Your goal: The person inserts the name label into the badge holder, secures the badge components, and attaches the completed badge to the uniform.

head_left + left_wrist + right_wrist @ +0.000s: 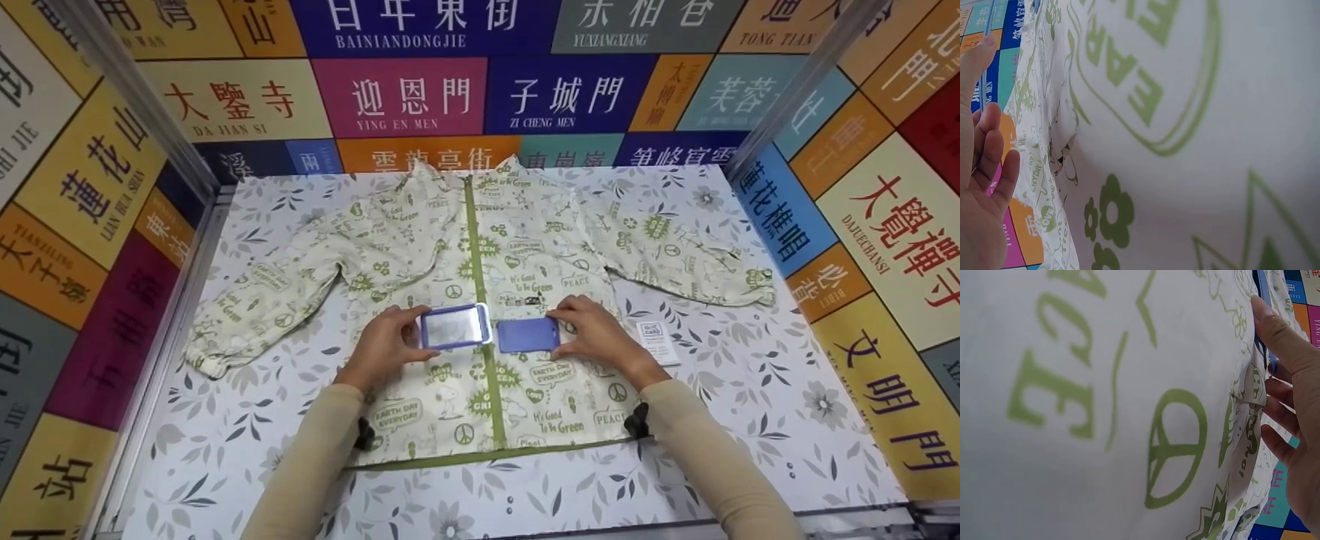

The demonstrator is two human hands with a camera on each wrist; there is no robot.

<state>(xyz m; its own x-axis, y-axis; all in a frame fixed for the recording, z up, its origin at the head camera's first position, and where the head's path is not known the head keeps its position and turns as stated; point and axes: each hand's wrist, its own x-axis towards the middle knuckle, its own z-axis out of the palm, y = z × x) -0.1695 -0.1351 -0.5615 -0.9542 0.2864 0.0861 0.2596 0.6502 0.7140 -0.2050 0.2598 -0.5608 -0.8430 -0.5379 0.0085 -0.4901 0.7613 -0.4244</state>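
Observation:
A white jacket (420, 405) with green printing lies spread out, both sleeves stretched sideways and a green strip down its front. Above its middle, my left hand (385, 339) pinches the purple frame (452, 327) of a card holder with a clear window. My right hand (600, 336) pinches a flat purple plate (525, 335) by its right end, thumb below and fingers above. A narrow gap separates the two purple pieces. In the left wrist view the left hand's fingers (994, 135) show at the edge; the jacket cloth fills most of both wrist views.
A small white printed card (658, 343) lies right of the jacket, by my right hand. Under everything is a tabletop (750, 420) with a grey leaf pattern. Upright panels (397, 97) with coloured lettered blocks stand behind it and along both sides.

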